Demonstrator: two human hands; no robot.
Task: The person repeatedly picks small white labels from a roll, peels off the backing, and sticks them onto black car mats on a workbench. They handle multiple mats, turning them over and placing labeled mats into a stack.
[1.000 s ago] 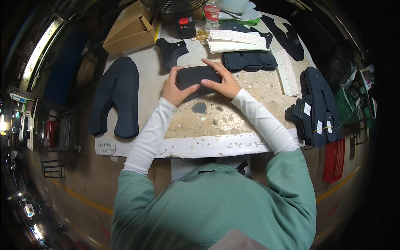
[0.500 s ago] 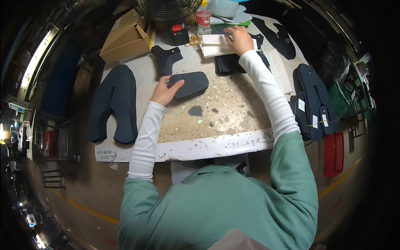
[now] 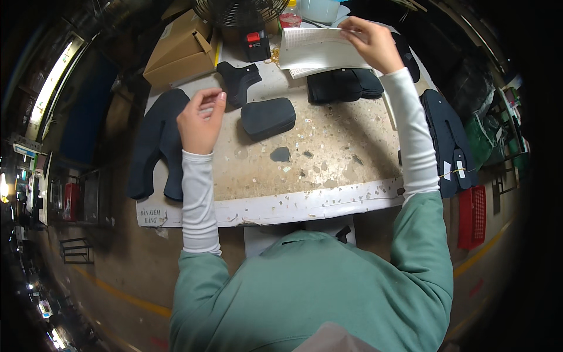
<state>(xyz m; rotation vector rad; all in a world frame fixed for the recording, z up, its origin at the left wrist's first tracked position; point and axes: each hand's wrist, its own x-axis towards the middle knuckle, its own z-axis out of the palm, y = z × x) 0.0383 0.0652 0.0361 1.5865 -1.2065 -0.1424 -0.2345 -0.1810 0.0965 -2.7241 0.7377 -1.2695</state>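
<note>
The right grip pinches a white sheet at the far side, while the left grip, partly open and loosely curled, holds nothing. A dark rounded block lies on the desk, right of the left grip.

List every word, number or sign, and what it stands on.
Table, near-left corner: two lines of dark capitals, not copied.
Paper in the right hand: printed rows, too small to read.
White tags: any marks too small.
Red bottle label: too blurred.
Black-red block: marks unreadable.
</note>
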